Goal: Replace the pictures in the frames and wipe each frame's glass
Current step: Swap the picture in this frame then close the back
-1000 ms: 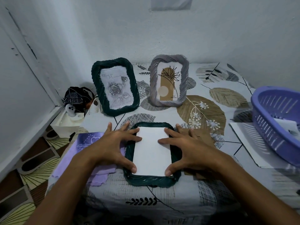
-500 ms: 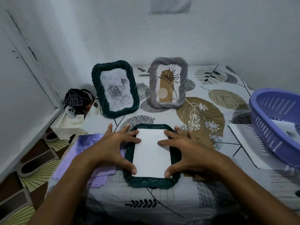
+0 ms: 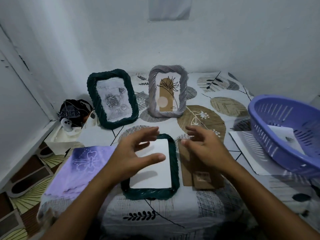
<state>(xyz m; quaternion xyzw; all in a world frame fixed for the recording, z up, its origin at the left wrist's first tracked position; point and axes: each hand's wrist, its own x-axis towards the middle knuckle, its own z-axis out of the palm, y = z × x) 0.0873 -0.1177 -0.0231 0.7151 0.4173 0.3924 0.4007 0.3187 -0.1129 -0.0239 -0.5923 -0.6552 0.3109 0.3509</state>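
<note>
Both hands (image 3: 136, 153) (image 3: 206, 148) spread above flat green frame (image 3: 174, 170)

Two bare forearms reach in from the bottom edge, ending in the left hand (image 3: 131, 153) and right hand (image 3: 206, 148). No sleeves show (both arms are uncovered throughout). Fingernails are short and plain.

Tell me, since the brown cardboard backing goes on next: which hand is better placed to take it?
Right hand, probably: it hovers open directly above the brown cardboard backing, right of the face-down dark green frame. The left hand is over the frame.
</note>
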